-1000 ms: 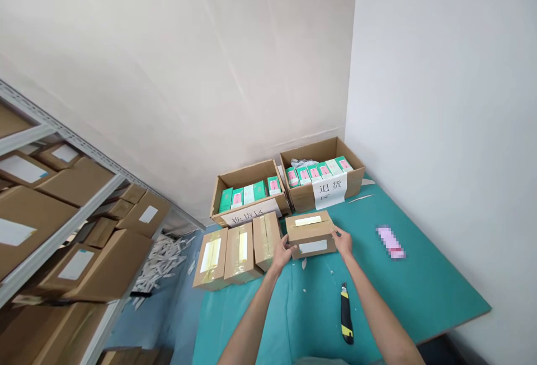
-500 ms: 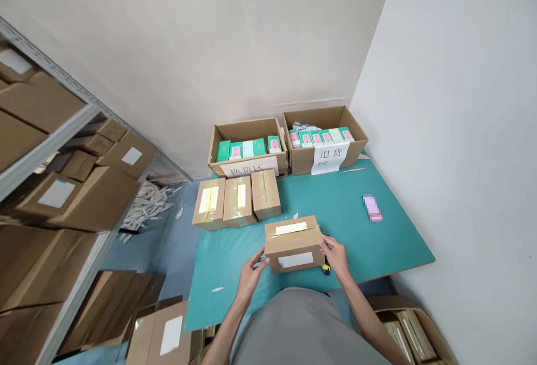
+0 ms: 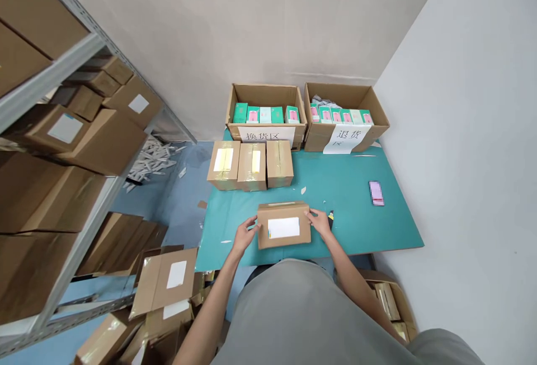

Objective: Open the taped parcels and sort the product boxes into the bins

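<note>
Grey cloth of the shirt [image 3: 302, 309] is the nearest thing. Taking the brown cardboard carton [image 3: 284, 225] between the two hands as the centre of a clock, a box with smaller cartons inside [image 3: 405, 304] stands below table level toward four o'clock, and piled cartons [image 3: 159, 284] are toward eight o'clock. The left hand [image 3: 245, 234] is at nine o'clock, fingertips and thumb pinching the left end of the carton; the right hand [image 3: 319, 222] is at three o'clock, pinching the upper right corner. A white label [image 3: 289, 229] is on the side which faces the person. The carton is over the near part of the green table [image 3: 327, 177]; I cannot tell whether its bottom touches. Just beside the right hand lies a black and yellow tool [image 3: 331, 219], partly hidden. At two o'clock there is a flat pink item [image 3: 376, 193], blurred by pixels. Three taped cartons [image 3: 251, 177] stand in a row from ten to twelve o'clock. Farther, at twelve and one o'clock, two open boxes with paper signs, the left one [image 3: 268, 95] and the right one [image 3: 381, 121], hold small green packages [image 3: 277, 115]
</note>
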`<action>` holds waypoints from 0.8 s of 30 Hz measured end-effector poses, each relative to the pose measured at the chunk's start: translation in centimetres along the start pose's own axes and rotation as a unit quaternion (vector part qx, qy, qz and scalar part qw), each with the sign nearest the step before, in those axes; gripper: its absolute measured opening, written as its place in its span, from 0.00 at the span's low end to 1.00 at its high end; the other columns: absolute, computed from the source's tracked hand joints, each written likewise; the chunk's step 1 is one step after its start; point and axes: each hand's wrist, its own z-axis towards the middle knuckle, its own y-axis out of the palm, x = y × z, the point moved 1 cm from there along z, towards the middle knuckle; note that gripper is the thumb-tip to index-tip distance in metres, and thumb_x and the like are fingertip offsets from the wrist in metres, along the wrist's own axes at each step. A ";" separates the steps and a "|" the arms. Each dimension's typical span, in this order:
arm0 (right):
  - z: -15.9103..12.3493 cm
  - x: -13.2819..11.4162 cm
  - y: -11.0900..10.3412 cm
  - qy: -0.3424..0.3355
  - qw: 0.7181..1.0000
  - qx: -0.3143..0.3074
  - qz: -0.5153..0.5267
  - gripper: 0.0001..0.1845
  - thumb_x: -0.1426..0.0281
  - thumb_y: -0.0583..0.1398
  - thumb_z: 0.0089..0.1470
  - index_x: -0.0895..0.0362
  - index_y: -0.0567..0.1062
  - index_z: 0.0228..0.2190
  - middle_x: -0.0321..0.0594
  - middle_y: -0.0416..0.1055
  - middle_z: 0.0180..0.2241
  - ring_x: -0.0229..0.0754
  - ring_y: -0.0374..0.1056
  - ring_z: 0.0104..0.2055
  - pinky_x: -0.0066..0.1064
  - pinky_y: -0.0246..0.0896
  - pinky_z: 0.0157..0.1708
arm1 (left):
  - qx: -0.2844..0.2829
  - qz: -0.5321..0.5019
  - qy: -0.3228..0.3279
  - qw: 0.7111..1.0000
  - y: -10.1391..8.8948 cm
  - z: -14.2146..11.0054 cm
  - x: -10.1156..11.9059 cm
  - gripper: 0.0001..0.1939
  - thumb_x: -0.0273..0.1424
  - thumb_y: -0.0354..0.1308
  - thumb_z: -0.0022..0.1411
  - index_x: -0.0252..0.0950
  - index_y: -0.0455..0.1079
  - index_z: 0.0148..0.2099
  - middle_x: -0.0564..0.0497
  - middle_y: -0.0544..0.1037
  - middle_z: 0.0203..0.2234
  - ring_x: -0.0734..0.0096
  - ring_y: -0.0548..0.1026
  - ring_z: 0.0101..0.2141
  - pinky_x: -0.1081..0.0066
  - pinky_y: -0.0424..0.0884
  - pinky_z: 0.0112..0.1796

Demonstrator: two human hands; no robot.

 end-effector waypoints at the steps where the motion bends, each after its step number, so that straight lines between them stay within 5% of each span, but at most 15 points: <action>1: 0.7 -0.1 0.1 0.004 1.000 0.001 -0.002 0.29 0.46 0.68 0.59 0.56 0.90 0.48 0.40 0.85 0.28 0.50 0.82 0.30 0.38 0.81 0.36 | -0.006 -0.014 -0.018 1.000 0.4 0.4 -0.3 0.24 0.30 0.69 0.54 0.34 0.84 0.55 0.37 0.87 0.56 0.45 0.85 0.58 0.49 0.81 0.62; 6: 1.7 1.1 0.4 0.034 0.999 0.012 0.004 0.18 0.54 0.70 0.59 0.53 0.90 0.43 0.41 0.88 0.36 0.47 0.82 0.29 0.36 0.81 0.34 | -0.028 -0.034 -0.073 0.996 1.4 0.4 -2.2 0.25 0.26 0.68 0.58 0.33 0.81 0.59 0.37 0.87 0.58 0.48 0.85 0.60 0.50 0.81 0.62; 11: -1.6 4.4 -0.3 0.068 0.997 0.029 0.020 0.14 0.61 0.67 0.63 0.54 0.90 0.43 0.47 0.89 0.45 0.46 0.83 0.29 0.33 0.80 0.28 | -0.037 -0.030 -0.120 0.992 1.0 -2.4 -4.5 0.21 0.33 0.69 0.66 0.29 0.79 0.58 0.28 0.84 0.59 0.43 0.86 0.59 0.48 0.82 0.60; 17: -4.9 6.7 0.6 0.080 0.996 0.007 0.035 0.14 0.69 0.68 0.57 0.53 0.90 0.44 0.45 0.89 0.48 0.47 0.85 0.33 0.36 0.84 0.34 | -0.051 -0.021 -0.127 0.990 1.6 -4.4 -5.6 0.23 0.39 0.72 0.64 0.33 0.81 0.57 0.34 0.86 0.59 0.46 0.86 0.57 0.53 0.82 0.60; 24: -4.0 5.8 1.7 0.057 0.997 0.021 0.036 0.19 0.62 0.70 0.57 0.57 0.90 0.47 0.45 0.88 0.35 0.53 0.85 0.34 0.42 0.85 0.36 | -0.031 0.027 -0.105 0.994 1.9 -2.9 -4.9 0.20 0.35 0.68 0.60 0.32 0.83 0.53 0.36 0.89 0.50 0.46 0.89 0.50 0.54 0.82 0.57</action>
